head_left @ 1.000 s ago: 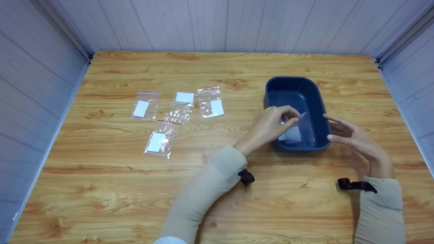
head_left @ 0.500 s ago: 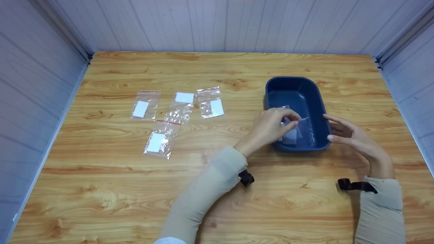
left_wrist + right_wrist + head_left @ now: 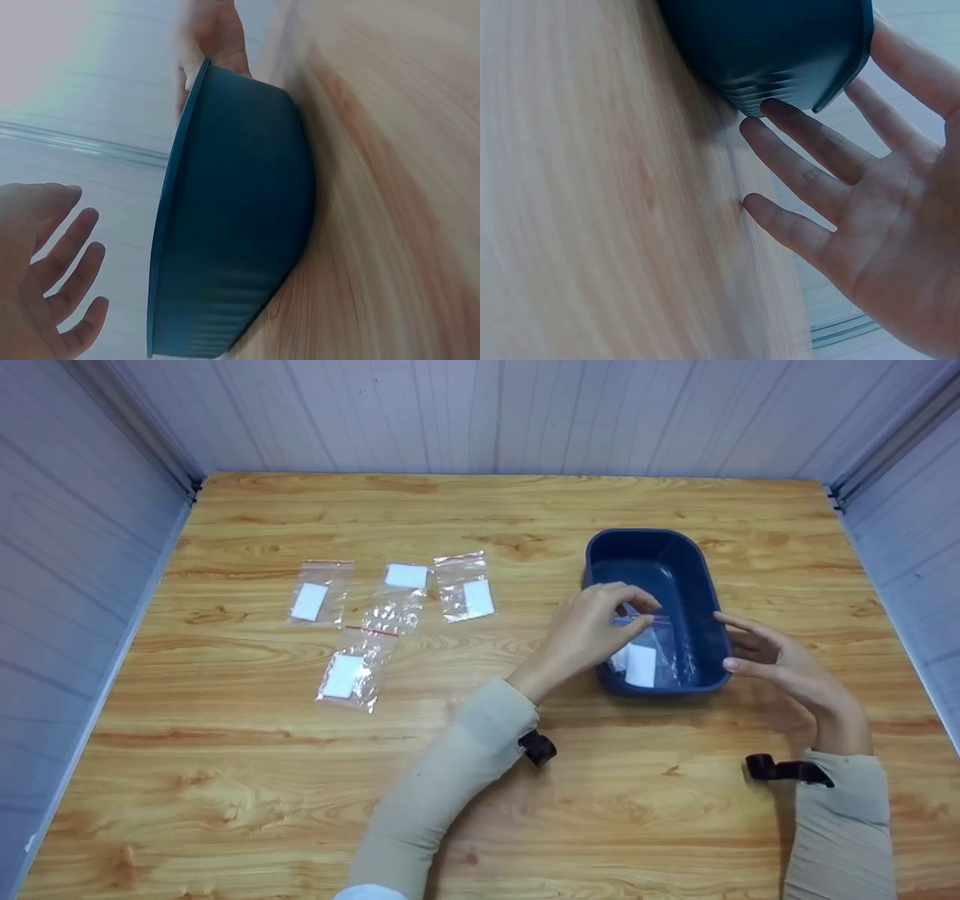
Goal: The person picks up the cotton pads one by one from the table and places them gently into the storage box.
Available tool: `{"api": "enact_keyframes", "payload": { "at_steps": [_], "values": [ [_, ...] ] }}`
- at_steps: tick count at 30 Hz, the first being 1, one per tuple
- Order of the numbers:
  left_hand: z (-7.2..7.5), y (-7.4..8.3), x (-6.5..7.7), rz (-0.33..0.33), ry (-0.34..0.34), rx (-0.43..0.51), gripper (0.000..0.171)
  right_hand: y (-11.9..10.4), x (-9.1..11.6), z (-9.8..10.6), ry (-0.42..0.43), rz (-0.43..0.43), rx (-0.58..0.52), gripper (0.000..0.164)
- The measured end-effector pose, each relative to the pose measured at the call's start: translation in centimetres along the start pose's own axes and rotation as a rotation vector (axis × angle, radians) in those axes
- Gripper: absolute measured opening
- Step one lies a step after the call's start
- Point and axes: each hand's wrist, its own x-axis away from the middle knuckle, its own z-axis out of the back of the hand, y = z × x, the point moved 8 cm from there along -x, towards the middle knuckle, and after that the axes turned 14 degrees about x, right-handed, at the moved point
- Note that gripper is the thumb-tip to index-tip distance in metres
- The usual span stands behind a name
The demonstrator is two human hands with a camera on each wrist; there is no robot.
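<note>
My left hand (image 3: 589,626) hovers over the near left rim of a dark blue plastic bin (image 3: 679,566), thumb and fingertips apart with nothing between them. Below it, inside the bin, lies a clear zip bag with a white rectangular piece (image 3: 640,666); another white piece shows partly at its left. In the left wrist view the fingers (image 3: 71,296) are spread beside the bin's outer wall. My right hand (image 3: 795,664) rests thumb and fingertips against the bin's right side; the right wrist view shows its fingers (image 3: 802,169) extended along the wall.
On the wooden table (image 3: 300,780), left of the bin, lie several clear zip bags with white pieces, such as the bag nearest me (image 3: 345,675) and the rightmost bag (image 3: 478,598). Pale panels (image 3: 465,420) enclose the table at back and sides.
The left hand has let go of the zip bag, which now lies flat in the bin, and has drawn slightly back to the left. The right hand stays at the bin's side.
</note>
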Motion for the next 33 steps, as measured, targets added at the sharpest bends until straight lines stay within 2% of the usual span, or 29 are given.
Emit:
{"api": "enact_keyframes", "payload": {
  "at_steps": [10, 17, 26, 33],
  "values": [
    [2.2, -0.8, 0.7, 0.007, 0.026, 0.023, 0.019, -0.3, 0.1, 0.1, 0.023, 0.032, -0.019, 0.062],
    [3.7, -2.3, 1.4, 0.019, 0.037, 0.009, 0.018, 0.0, 0.1, 0.1, 0.016, -0.006, 0.025, 0.063],
    [5.2, -4.5, 2.2, 0.075, 0.027, -0.032, 0.018, -0.1, 0.1, 0.0, 0.009, 0.005, 0.003, 0.062],
    [6.5, -5.7, 2.7, 0.078, 0.036, -0.069, 0.019, 0.1, 0.1, 0.0, 0.01, -0.016, 0.01, 0.062]
  ]
}}
